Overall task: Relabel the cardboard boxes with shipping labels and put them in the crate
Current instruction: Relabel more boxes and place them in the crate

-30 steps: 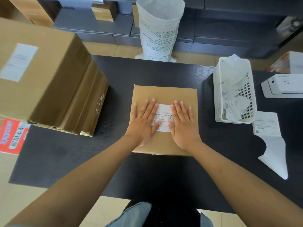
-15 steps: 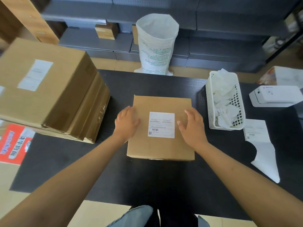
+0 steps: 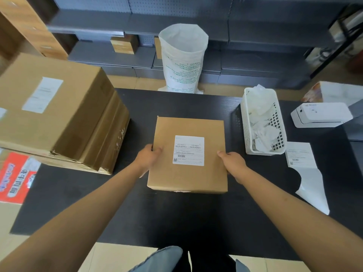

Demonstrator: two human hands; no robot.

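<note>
At the centre of the frame a flat cardboard box (image 3: 188, 154) sits on the black counter (image 3: 176, 216), with a white shipping label (image 3: 188, 150) stuck flat on its top face. The left hand (image 3: 146, 158) holds the box's left edge, its grip curled round that side with the thumb lying on the top face; the right hand (image 3: 233, 163) holds the right edge the same way, thumb on top and the other fingers hidden below the side. Whether the box is lifted clear of the counter cannot be told. At the left of the frame stands a stack of large cardboard boxes (image 3: 59, 118), the top one bearing a pale label, well apart from the held box. At the right of centre a white plastic basket (image 3: 245, 124) holds crumpled white paper, and just below and right of it lies a strip of label paper (image 3: 306, 169) on the counter. A white label printer (image 3: 322, 114) sits at the right edge. Beyond the counter, at the top centre, a white woven sack (image 3: 182, 59) stands open on the floor before grey shelving (image 3: 255, 36).
</note>
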